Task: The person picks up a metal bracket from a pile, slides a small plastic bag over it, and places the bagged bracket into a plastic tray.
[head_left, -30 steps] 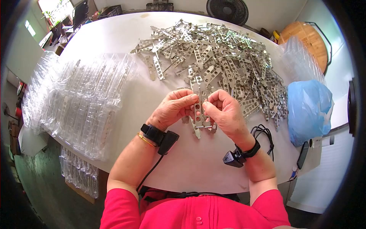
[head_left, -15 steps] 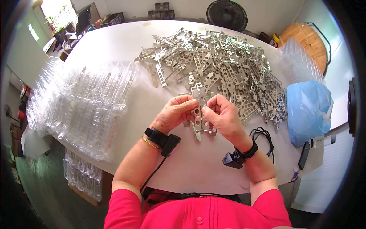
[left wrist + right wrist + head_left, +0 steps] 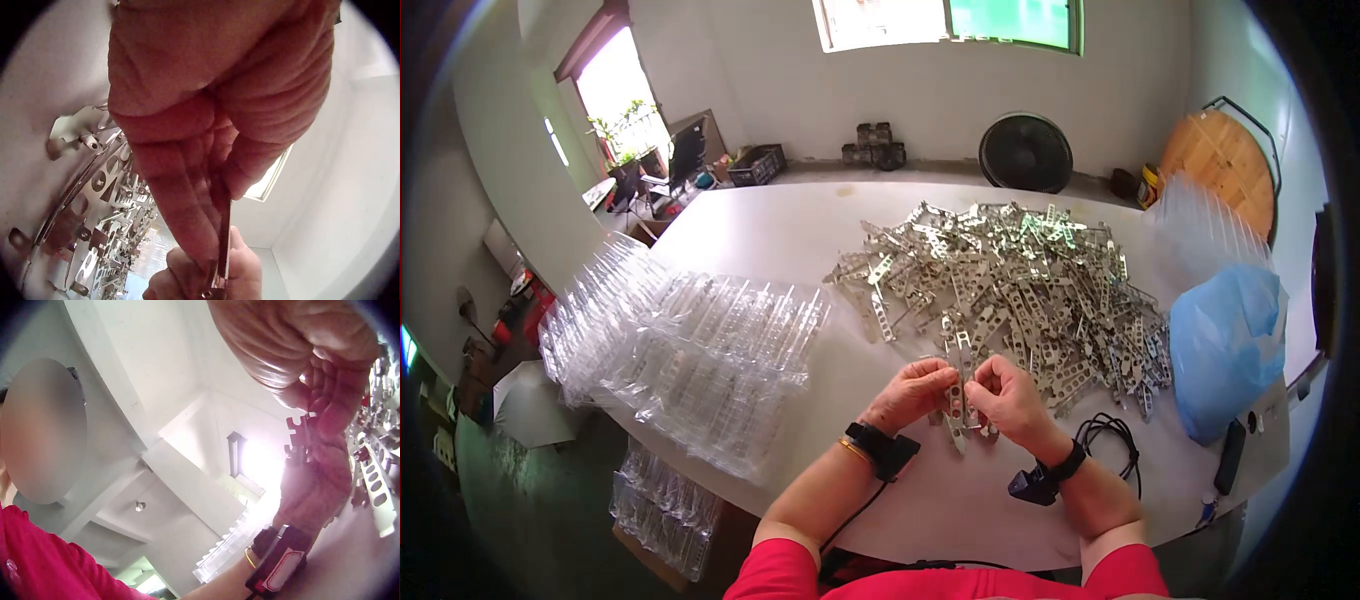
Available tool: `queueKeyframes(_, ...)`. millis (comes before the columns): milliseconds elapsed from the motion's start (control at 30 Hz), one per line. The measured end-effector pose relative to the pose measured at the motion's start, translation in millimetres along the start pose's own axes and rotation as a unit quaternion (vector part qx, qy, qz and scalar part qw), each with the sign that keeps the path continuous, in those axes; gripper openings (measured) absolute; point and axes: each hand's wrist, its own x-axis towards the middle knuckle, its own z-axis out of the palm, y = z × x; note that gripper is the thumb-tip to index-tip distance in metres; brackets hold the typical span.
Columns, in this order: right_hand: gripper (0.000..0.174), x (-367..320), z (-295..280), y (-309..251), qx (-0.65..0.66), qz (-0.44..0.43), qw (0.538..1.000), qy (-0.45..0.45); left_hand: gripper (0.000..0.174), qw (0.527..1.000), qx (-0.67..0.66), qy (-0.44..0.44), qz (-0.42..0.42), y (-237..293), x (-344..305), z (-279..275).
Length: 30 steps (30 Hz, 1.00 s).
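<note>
In the head view my left hand [image 3: 912,394] and right hand [image 3: 1012,404] meet over the table's near middle, in front of a heap of metal brackets [image 3: 1010,300]. Thumb and fingers of the left hand pinch a flat metal bracket [image 3: 956,402] with round holes. My right hand pinches at the same bracket from the other side. Edge-on in the left wrist view, the bracket [image 3: 224,247] runs down from the left fingers. Its notched end [image 3: 298,434] shows beside the fingers in the right wrist view. More brackets lie on the table just under the hands.
Clear plastic trays [image 3: 710,370] are stacked at the left, with more trays [image 3: 665,515] below the table edge. On the right stand a blue plastic bag [image 3: 1228,350], further clear trays [image 3: 1208,220] and a coiled black cable [image 3: 1112,440]. A black fan [image 3: 1026,152] is behind the table.
The head view has tilted up, so the wall and window now show and the table sits lower in frame. Both hands stay together at the bracket, with little visible movement over the table.
</note>
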Motion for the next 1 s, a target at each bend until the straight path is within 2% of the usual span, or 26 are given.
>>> queueKeyframes(733,0.010,-0.6,2.0,0.0,0.020,-0.005,1.000,0.001,0.014,0.999,-0.035,-0.024,-0.017,-1.6,2.4,1.6)
queueKeyframes(800,0.010,0.3,2.1,0.9,-0.010,-0.013,1.000,0.005,0.014,0.999,-0.037,-0.026,-0.015,-2.3,3.7,-1.3)
queueKeyframes(1000,0.008,1.3,3.1,-0.5,-0.007,0.008,1.000,0.010,0.015,0.997,-0.071,-0.032,-0.006,-4.8,4.4,-0.7)
